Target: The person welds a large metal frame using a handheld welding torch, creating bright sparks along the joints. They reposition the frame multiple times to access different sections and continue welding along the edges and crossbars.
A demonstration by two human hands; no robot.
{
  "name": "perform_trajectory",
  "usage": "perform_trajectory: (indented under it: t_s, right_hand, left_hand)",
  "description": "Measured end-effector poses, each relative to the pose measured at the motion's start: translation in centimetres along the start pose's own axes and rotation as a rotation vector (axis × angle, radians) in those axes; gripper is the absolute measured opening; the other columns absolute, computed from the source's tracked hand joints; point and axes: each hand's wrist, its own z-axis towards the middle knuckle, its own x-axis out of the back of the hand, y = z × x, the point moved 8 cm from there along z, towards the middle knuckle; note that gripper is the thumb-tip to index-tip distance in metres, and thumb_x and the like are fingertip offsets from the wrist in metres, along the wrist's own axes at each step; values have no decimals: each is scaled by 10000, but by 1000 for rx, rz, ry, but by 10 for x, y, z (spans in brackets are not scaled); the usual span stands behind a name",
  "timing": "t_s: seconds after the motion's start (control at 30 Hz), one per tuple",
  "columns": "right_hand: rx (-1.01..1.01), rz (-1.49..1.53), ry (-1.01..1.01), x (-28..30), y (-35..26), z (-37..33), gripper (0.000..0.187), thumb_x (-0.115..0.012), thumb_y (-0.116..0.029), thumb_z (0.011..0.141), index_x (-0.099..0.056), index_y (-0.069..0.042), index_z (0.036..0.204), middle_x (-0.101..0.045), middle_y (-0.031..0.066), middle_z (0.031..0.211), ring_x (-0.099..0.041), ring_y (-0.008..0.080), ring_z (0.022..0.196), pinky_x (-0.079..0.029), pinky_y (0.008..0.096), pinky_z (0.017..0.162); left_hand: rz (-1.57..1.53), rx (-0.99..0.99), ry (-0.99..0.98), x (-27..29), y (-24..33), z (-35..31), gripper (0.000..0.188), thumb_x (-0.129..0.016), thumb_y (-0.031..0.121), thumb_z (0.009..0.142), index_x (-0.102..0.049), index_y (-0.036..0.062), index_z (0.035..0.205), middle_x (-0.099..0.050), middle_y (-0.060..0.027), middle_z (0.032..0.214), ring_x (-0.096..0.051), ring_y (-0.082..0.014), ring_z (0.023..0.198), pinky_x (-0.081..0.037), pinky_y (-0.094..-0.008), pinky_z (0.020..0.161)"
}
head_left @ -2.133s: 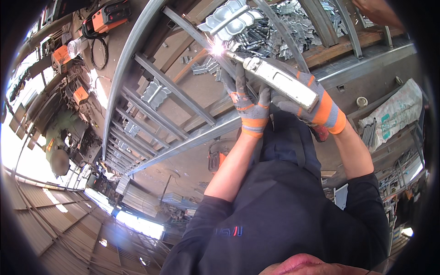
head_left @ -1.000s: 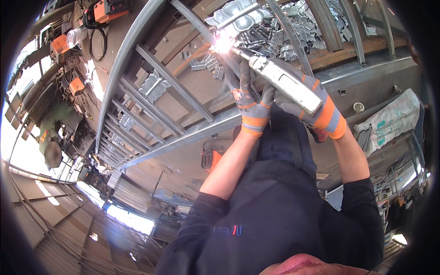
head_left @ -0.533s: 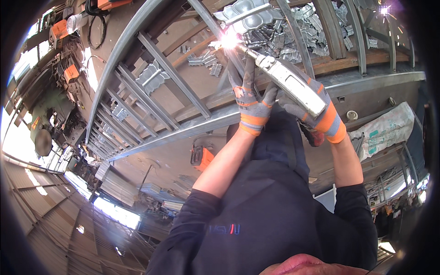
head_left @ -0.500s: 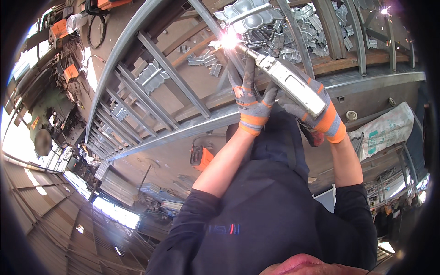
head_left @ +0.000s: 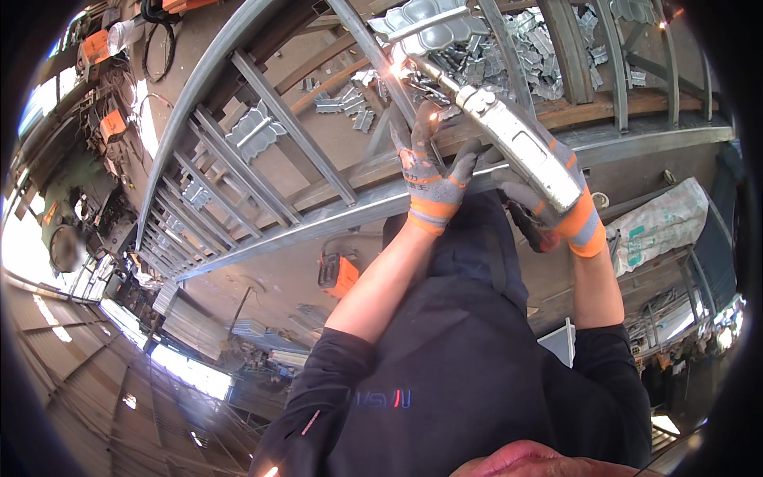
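Observation:
My right hand (head_left: pixel 586 224), in a grey and orange glove, wraps round a silver handheld welding gun (head_left: pixel 520 147). The gun slants up and left, its nozzle close to a grey metal bar (head_left: pixel 372 38). A small orange glow (head_left: pixel 397 65) sits on the bar beside a scalloped silver ornament plate (head_left: pixel 435 30). My left hand (head_left: pixel 433 179), gloved alike, has its fingers stretched and spread around the bar's lower part, thumb apart toward the gun. Whether the fingers touch the bar I cannot tell.
The bar belongs to a long metal frame (head_left: pixel 318 208) with several crossbars. Loose silver ornament pieces (head_left: pixel 532 56) lie heaped behind it. An orange and black box (head_left: pixel 339 274) stands on the floor at left; a white sack (head_left: pixel 664 226) lies at right. More sparks (head_left: pixel 664 24) show at far right.
The bright white-violet flare at the nozzle has shrunk to a small orange glow. The gun's tip has drawn slightly back from the bar. Small sparks now show near my left fingers and sleeve.

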Motion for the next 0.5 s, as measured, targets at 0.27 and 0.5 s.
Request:
perform_trajectory:
  t_s: [0.27, 0.5]
  right_hand:
    - [369, -369, 63, -9, -33, 44, 473, -780, -50, 893, -628, 55, 1328, -745, 112, 1125, -701, 169, 978, -574, 315, 863]
    - [110, -191, -8, -21, -6, 64, 469, -786, -270, 895, -665, -24, 1275, -673, 181, 1180, -665, 351, 985, -547, 434, 815]
  left_hand:
    - [26, 35, -17, 0, -7, -5, 760, -870, 215, 741, -514, -7, 1375, -578, -227, 1298, -545, -428, 1192, -447, -504, 1033]
    - [4, 49, 2, -1, -8, -4, 627, -855, 207, 757, -568, 4, 1276, -632, -206, 1199, -581, -412, 1126, -459, -493, 995]
